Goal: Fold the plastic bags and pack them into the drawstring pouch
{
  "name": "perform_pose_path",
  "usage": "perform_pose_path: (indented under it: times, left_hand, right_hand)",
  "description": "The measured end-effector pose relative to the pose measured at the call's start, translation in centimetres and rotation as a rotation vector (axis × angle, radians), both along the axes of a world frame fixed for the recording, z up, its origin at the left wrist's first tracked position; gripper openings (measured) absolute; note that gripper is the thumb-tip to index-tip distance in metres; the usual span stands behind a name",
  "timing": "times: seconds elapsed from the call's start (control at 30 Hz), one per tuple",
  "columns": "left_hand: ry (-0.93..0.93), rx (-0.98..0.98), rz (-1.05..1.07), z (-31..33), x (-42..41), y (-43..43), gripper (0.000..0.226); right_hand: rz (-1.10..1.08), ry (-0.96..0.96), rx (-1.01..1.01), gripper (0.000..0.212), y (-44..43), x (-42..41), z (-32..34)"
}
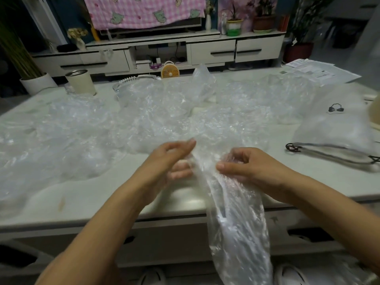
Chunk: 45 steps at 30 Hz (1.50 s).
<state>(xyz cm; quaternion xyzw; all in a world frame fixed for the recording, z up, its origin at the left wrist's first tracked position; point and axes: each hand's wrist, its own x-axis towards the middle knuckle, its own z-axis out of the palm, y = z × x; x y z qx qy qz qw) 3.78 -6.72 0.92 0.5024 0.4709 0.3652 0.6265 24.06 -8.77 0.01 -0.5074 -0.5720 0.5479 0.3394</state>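
Head view.
- Item in hand: one plastic bag (pixel 236 223), crumpled and not yet folded, hanging over the near edge of the table (pixel 102 194).
- left hand (pixel 174 159): fingers curled, pinching the bag's top.
- right hand (pixel 244 167): curled round the same top, gripping it.
- loose bags (pixel 144 112): heaped across the table.
- drawstring pouch (pixel 337 124): lying far right, well apart from the hands.
- Step, as judged: straightening the bag before the first fold.
- Next calls for: laying it flat and smoothing it.

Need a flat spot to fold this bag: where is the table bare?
Bare table runs along the near edge, between the left heap of bags and the held bag; another patch lies between the right hand and the drawstring pouch. The middle and left are crowded.
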Motion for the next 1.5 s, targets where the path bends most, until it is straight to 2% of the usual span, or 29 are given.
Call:
perform_pose_path:
  times: [0.07, 0.13, 0.17, 0.3, 0.4, 0.47, 0.53, 0.63, 0.73, 0.87, 0.9, 0.93, 1.0, 1.07, 1.13, 1.2, 1.27, 1.37, 1.43, 1.5]
  left_hand:
    - [-0.025, -0.09, -0.12, -0.6, 1.6, -1.1, 0.047]
    - [-0.001, -0.083, -0.091, -1.0, 3.0, -1.7, 0.024]
    - [0.019, -0.039, -0.051, -1.3, 3.4, -1.7, 0.021]
    - [0.079, 0.005, 0.008, -2.0, 3.8, -1.0, 0.032]
    - [0.04, -0.041, -0.002, -1.8, 4.0, -0.9, 0.011]
    - [-0.068, -0.125, -0.017, -1.5, 4.1, -0.8, 0.023]
    - [-0.219, -0.249, -0.008, -1.4, 3.8, -0.7, 0.05]
    - [-0.245, -0.346, -0.086, -1.5, 3.6, -0.9, 0.055]
    - [-0.158, -0.322, -0.243, -1.3, 3.9, -1.5, 0.037]
    - [-0.13, -0.368, -0.231, -1.1, 3.6, -1.5, 0.016]
    - [-0.152, -0.384, -0.208, -1.0, 3.4, -1.4, 0.012]
    - [-0.166, -0.387, -0.174, -0.8, 3.3, -1.3, 0.011]
    - [-0.174, -0.344, -0.107, -0.7, 3.0, -1.1, 0.011]
    - [-0.178, -0.313, -0.076, -0.7, 2.7, -0.9, 0.016]
    - [-0.181, -0.313, -0.067, -0.7, 2.8, -0.9, 0.023]
    - [-0.154, -0.309, -0.031, -0.7, 2.9, -1.2, 0.016]
    - [-0.085, -0.239, 0.06, -0.8, 3.1, -1.2, 0.014]
    - [0.064, -0.007, 0.15, -1.1, 3.1, -1.1, 0.021]
    - [0.14, 0.099, 0.159, -1.2, 3.4, -1.3, 0.014]
    - [0.128, 0.107, 0.124, -1.2, 3.8, -1.4, 0.007]
  right_hand:
    - [-0.046, 0.035, 0.028, 0.026, -0.1, 0.2, -0.1]
    - [-0.066, 0.038, 0.04, 0.03, -0.2, 0.3, -0.2]
    - [-0.072, 0.069, 0.021, 0.032, -0.2, 0.4, -0.1]
    - [-0.073, 0.227, -0.059, 0.023, -0.1, 0.6, 0.4]
    - [-0.046, 0.204, -0.026, 0.035, -0.1, 0.7, 0.7]
    - [-0.023, 0.134, 0.035, 0.044, -0.2, 0.8, 0.9]
    - [0.002, 0.062, 0.101, 0.057, -0.3, 0.8, 0.9]
    - [0.042, 0.017, 0.176, 0.064, -0.5, 0.8, 1.0]
    - [-0.021, 0.042, 0.192, 0.065, -0.2, 0.9, 0.7]
    - [-0.092, 0.087, 0.156, 0.054, 0.5, 2.2, 1.0]
    - [-0.094, 0.04, 0.223, 0.053, 0.3, 2.8, 1.1]
    - [-0.077, -0.091, 0.366, 0.054, 0.0, 3.3, 1.2]
    - [0.022, -0.538, 0.73, 0.062, -1.3, 3.6, 1.0]
    - [0.197, -0.874, 1.012, 0.074, -2.5, 2.6, -0.4]
    - [0.268, -0.938, 1.19, 0.061, -3.3, 1.1, -1.4]
    - [0.267, -0.805, 1.295, 0.03, -3.4, 0.0, -1.8]
    - [0.271, -0.597, 1.212, 0.017, -3.3, -0.3, -1.7]
    - [0.203, -0.304, 0.743, 0.017, -3.6, -0.3, -0.7]
    - [0.147, -0.211, 0.537, 0.016, -3.1, -0.2, -0.3]
    - [0.124, -0.177, 0.387, 0.021, -2.4, 0.0, -0.1]
